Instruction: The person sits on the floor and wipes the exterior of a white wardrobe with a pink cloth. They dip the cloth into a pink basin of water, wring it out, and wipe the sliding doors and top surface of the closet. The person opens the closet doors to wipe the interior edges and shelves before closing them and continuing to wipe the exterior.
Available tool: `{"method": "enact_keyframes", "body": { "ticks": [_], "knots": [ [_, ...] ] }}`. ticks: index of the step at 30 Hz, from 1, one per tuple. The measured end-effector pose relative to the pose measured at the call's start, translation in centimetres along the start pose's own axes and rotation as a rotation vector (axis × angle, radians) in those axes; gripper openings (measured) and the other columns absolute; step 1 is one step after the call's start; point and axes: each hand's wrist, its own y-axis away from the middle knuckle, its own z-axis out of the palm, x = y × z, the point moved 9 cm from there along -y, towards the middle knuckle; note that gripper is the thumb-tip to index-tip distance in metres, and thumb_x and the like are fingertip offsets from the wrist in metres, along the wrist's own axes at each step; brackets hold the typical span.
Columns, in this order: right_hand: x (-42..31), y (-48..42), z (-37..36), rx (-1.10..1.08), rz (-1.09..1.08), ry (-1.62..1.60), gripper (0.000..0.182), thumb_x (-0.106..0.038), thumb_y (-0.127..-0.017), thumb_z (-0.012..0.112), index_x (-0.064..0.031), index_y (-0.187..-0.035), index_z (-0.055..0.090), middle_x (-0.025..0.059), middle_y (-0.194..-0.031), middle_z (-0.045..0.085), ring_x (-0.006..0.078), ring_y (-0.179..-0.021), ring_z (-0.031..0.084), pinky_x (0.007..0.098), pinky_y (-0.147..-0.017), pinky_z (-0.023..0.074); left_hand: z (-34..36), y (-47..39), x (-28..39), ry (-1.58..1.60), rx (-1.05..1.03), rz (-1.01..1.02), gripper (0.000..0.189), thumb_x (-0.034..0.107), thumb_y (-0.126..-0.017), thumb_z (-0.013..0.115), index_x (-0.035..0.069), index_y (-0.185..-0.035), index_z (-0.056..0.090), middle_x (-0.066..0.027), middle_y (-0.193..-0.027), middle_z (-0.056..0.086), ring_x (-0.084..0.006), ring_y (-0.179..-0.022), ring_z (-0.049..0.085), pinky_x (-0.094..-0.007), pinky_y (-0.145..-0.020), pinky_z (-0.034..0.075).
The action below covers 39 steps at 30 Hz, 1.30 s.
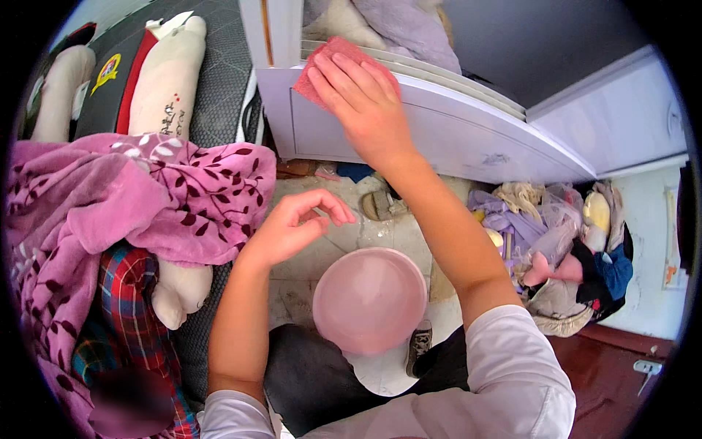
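My right hand (364,104) lies spread over a red cloth (392,82), pressing it on the top edge of a white cabinet's lower front panel (439,126). Part of the cloth hangs over the panel's face. My left hand (296,225) hovers above the floor, fingers loosely curled and apart, with nothing in it. Below and between my forearms is a pink plastic basin (370,302). Whether it holds water I cannot tell.
At left, a pink leaf-patterned blanket (208,192), plaid fabric (126,274) and a long plush pillow (164,82) lie on a dark mattress (222,77). Pale lilac bedding (406,27) fills part of the cabinet. A slipper (378,206) and heaped clothes (548,236) are on the floor.
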Motion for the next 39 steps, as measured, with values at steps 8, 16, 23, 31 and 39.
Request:
{"method": "enact_keyframes", "body": {
  "ticks": [8, 16, 23, 31, 39],
  "knots": [
    [11.2, 9.9, -8.6, -0.075, 0.291, 0.221, 0.069, 0.005, -0.084, 0.066, -0.0069, -0.152, 0.063, 0.0127, -0.159, 0.06, 0.0345, -0.149, 0.055, 0.0508, -0.125, 0.0398, 0.9, 0.0, -0.5, -0.022, -0.007, 0.019, 0.022, 0.005, -0.091, 0.057, 0.004, -0.109, 0.07, -0.0087, -0.122, 0.075, -0.0183, -0.115, 0.068, -0.034, -0.098, 0.051],
    [15.1, 15.1, -13.3, -0.1, 0.453, 0.253, 0.081, 0.004, -0.08, 0.069, -0.0036, -0.16, 0.053, 0.017, -0.167, 0.051, 0.0404, -0.156, 0.045, 0.0543, -0.131, 0.035, -0.5, -0.9, -1.5, -0.382, 0.305, 0.021, 0.021, -0.006, -0.093, 0.056, 0.002, -0.108, 0.069, -0.0068, -0.117, 0.077, -0.0168, -0.103, 0.068, -0.0322, -0.089, 0.056],
    [20.7, 21.9, -17.4, -0.152, 0.403, 0.311, 0.114, 0.002, -0.064, 0.084, -0.0088, -0.169, 0.039, 0.0138, -0.175, 0.038, 0.0383, -0.161, 0.036, 0.0561, -0.132, 0.0326, 5.6, -5.0, 4.2, -0.765, 0.446, 0.181, 0.036, -0.005, -0.09, 0.061, 0.005, -0.124, 0.067, -0.0138, -0.137, 0.067, -0.0297, -0.122, 0.064, -0.0388, -0.093, 0.057],
    [30.7, 31.0, -24.8, -0.012, 0.639, 0.344, 0.097, 0.012, -0.08, 0.065, -0.0037, -0.171, 0.033, 0.0194, -0.177, 0.033, 0.0459, -0.163, 0.03, 0.0531, -0.134, 0.0292, 10.7, -13.0, 11.6, -1.494, 0.751, 0.537, 0.088, 0.004, -0.084, 0.068, 0.003, -0.167, 0.039, -0.0235, -0.173, 0.036, -0.0467, -0.156, 0.036, -0.0564, -0.129, 0.031],
    [45.2, 41.2, -34.6, 0.413, 1.07, 0.365, 0.085, 0.006, -0.092, 0.052, 0.0109, -0.17, 0.019, 0.0362, -0.177, 0.015, 0.0538, -0.165, 0.013, 0.0539, -0.137, 0.0155, 11.2, -18.7, 8.7, -1.769, 0.734, 0.377, 0.103, 0.005, -0.079, 0.067, 0.001, -0.173, 0.024, -0.0243, -0.18, 0.024, -0.0402, -0.168, 0.023, -0.0597, -0.133, 0.02]
  ]
}}
